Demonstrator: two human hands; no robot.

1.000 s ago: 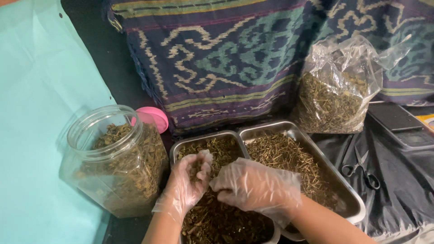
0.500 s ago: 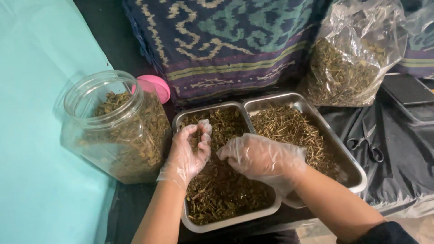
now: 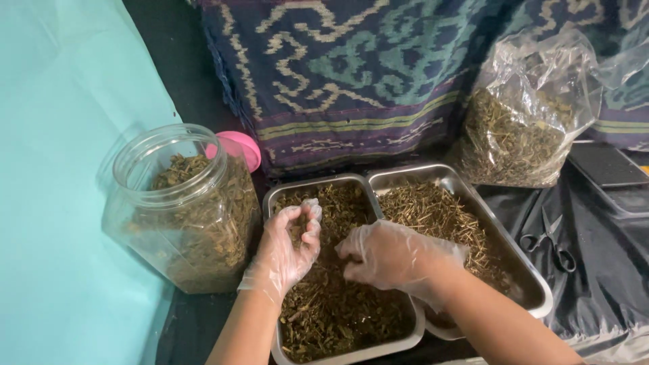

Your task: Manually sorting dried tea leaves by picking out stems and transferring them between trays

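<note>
Steel trays sit side by side on the dark-covered worktop, and both gloved hands work in the nearer, left tray, which holds a bed of dried brown-green herb. The left hand is cupped palm-up with its fingers curled loosely around a small heap of the herb, so it holds a pinch without squeezing it. The right hand lies palm-down over the middle of the same tray, fingers bent down into the loose material; whether they are pinching anything I cannot tell, since the glove hides the tips.

To do this sorting well, I judge that the cupped hand should stay low over the tray so stray bits fall back into it, and the right hand should rake lightly, lifting stalks rather than crushing leaf. The right tray holds paler, stalkier pieces, so keeping the two lots apart at the shared rim matters.

Left of the trays stands an open clear plastic jar, partly filled with similar herb, its pink lid behind it. A clear bag of more herb leans against the patterned woven cloth on the far side, and scissors lie to the right.
</note>
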